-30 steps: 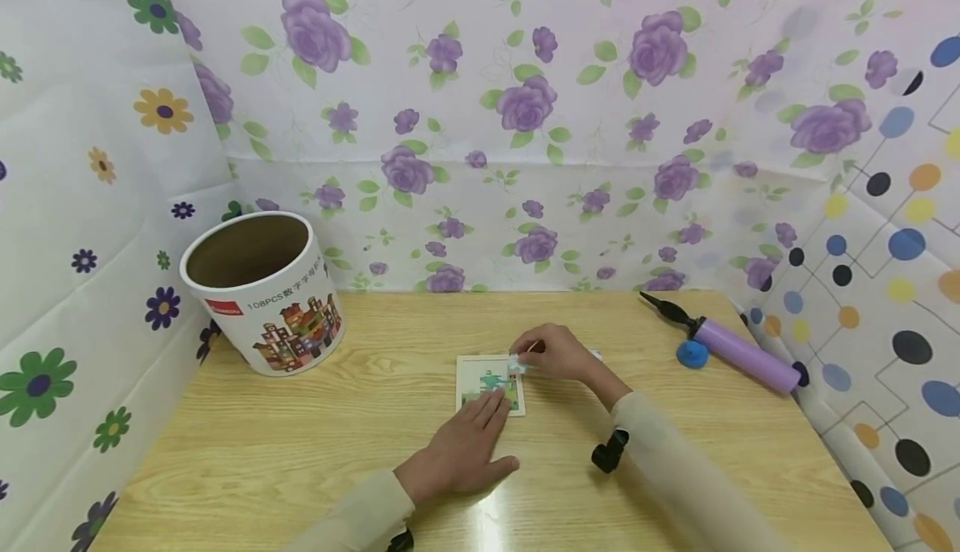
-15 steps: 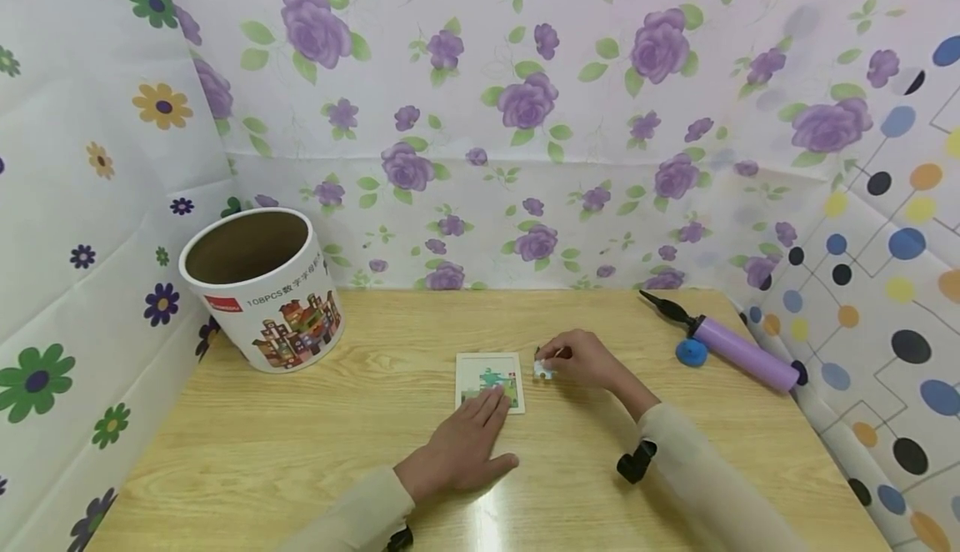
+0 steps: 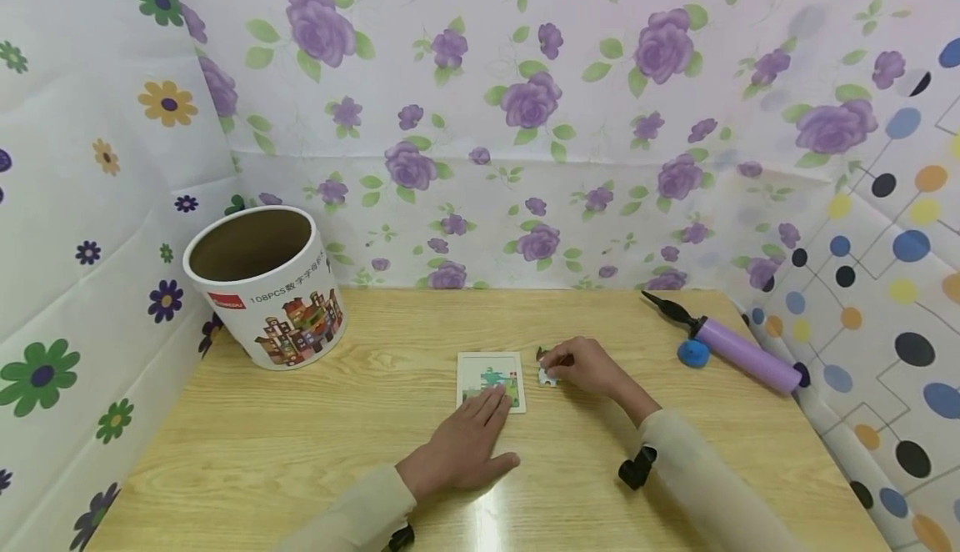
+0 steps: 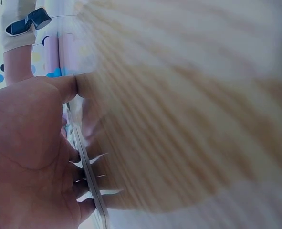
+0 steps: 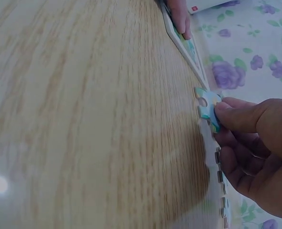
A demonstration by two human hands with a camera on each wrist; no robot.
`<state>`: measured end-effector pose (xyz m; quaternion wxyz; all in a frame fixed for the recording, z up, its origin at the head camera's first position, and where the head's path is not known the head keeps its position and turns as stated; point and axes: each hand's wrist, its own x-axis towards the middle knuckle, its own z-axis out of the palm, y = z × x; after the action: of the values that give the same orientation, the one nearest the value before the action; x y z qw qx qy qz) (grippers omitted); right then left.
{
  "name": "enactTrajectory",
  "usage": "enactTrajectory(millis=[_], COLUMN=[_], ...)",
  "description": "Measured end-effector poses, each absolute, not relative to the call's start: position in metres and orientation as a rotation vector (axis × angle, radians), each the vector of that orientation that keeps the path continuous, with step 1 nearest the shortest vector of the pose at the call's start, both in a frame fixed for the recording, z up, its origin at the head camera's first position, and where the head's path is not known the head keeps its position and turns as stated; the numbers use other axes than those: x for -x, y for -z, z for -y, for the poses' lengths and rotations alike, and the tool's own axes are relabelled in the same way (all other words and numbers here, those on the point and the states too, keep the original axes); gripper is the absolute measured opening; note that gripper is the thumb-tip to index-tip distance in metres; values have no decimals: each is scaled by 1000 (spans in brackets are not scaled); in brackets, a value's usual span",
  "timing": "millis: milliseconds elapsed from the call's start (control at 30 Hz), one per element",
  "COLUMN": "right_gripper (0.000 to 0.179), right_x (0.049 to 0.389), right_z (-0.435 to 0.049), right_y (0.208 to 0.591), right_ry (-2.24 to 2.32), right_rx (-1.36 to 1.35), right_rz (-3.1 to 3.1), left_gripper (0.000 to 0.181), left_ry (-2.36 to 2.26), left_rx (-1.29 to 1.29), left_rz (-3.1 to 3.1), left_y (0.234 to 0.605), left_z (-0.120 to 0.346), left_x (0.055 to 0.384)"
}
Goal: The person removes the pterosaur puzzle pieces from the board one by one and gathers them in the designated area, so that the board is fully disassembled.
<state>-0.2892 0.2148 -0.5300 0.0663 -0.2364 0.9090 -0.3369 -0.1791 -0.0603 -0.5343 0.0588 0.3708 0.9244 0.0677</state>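
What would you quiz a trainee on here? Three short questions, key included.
1. Multiple choice: what does the right-hand grip pinch? A) purple pump B) puzzle piece C) bucket rim
2. True or false: the left-hand grip has its fingers on the puzzle tray.
3. Short answer: is the puzzle in the tray complete, and what shows it?

Key: 1 B; 2 true; 3 no, the tray's upper left is bare in the head view.

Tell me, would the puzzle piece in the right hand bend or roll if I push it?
The puzzle piece is probably stiff: pinched by the right hand, it shows no bend. It looks small and thin, so it's likely light. Being flat with a notched edge, it would probably slide, not roll.
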Motion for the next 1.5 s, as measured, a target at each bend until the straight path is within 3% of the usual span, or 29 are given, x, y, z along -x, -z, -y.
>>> enactTrajectory(millis=[1200,1500], right_gripper=[15,15], right_x=[290,293], right_z=[-192,-184], right_y=[523,525], right_ry=[961,974], right_rx=[794,832], right_rz=[-2726,-2670], left_gripper=[84,81], left_ry=[-107,-50], left_rx=[-1068,-1005], left_rz=[-2891,-2868], left_y=[542,527], left_z=[58,57], left_x=[180,172])
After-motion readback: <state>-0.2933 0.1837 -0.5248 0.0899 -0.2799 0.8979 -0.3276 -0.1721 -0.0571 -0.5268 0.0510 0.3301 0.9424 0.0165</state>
